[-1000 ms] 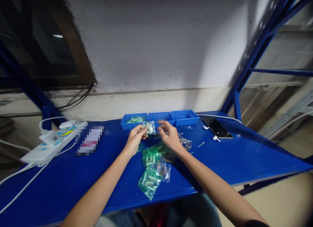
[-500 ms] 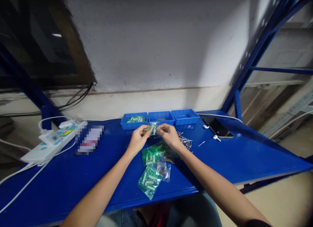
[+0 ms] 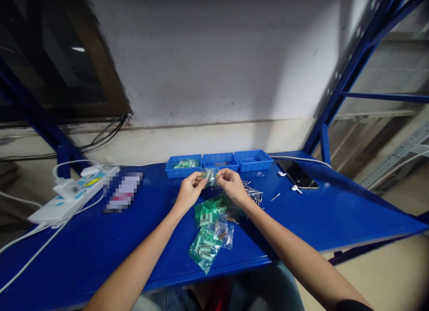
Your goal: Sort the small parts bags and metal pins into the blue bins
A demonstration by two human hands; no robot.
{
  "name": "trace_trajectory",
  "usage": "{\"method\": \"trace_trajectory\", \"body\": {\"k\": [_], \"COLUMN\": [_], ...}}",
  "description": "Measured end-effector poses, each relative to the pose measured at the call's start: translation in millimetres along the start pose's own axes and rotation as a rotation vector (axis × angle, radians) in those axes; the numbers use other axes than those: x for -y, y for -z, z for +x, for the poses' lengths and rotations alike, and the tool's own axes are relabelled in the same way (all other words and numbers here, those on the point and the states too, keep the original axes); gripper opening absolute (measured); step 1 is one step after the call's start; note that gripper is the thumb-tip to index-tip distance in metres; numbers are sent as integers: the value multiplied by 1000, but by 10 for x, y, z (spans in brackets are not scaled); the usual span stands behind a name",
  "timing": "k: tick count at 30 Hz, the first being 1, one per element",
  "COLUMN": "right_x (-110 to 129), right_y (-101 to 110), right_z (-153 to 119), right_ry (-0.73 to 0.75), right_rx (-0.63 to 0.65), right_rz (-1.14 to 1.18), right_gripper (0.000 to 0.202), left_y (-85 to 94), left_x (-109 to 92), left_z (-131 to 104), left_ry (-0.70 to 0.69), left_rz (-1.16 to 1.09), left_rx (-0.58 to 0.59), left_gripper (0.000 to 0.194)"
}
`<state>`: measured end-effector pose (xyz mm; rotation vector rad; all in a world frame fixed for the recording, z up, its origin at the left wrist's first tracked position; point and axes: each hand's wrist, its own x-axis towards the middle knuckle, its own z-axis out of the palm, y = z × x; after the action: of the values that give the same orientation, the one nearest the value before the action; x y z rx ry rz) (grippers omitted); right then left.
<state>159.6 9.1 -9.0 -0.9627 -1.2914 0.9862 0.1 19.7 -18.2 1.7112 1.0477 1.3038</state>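
A pale wall (image 3: 208, 56) is rising at 12 o'clock from the small packet (image 3: 210, 177) between the hands, and a blue tabletop (image 3: 134, 244) is spreading out below. A white power strip (image 3: 50, 209) is lying at 9 o'clock. Three blue trays are standing in a row: the left tray (image 3: 182, 173) near 10 is holding green pieces, the middle tray (image 3: 219, 156) is sitting at 1, the right tray (image 3: 256, 166) between 2 and 3. A dark phone (image 3: 298, 174) is resting at 3. The left hand (image 3: 188, 192) is coming in from 8 o'clock, its fingers pinching the packet's left edge; the right hand (image 3: 233, 186), from 4, is pinching the right edge. Green bags (image 3: 205, 250) of pale cylinders are lying at 6, a clear bag (image 3: 228, 236) touching them toward 5. Metal rods (image 3: 254, 195) are lying heaped near 4, and white earbuds (image 3: 282, 174) are resting beside the phone.
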Motion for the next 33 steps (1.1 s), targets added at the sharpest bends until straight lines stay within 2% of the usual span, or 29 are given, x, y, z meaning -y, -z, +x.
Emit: {"method": "trace_trajectory", "body": {"k": [10, 21, 28, 33], "right_x": [10, -24, -63, -69], "right_y": [18, -9, -12, 10], "right_z": [1, -20, 0, 27], "right_ry": [-18, 46, 38, -47], "right_rx": [56, 61, 45, 94], "right_rz": [-20, -44, 19, 52], "right_gripper": [14, 14, 32, 36], "left_y": [-3, -4, 7, 10], "left_x": [-8, -6, -23, -30], "left_z": [-11, -23, -39, -41], "left_ry": [-3, -36, -79, -92], "left_rz": [-2, 56, 155, 146], "left_rx": [-4, 31, -4, -18], "left_gripper": [24, 23, 23, 23]}}
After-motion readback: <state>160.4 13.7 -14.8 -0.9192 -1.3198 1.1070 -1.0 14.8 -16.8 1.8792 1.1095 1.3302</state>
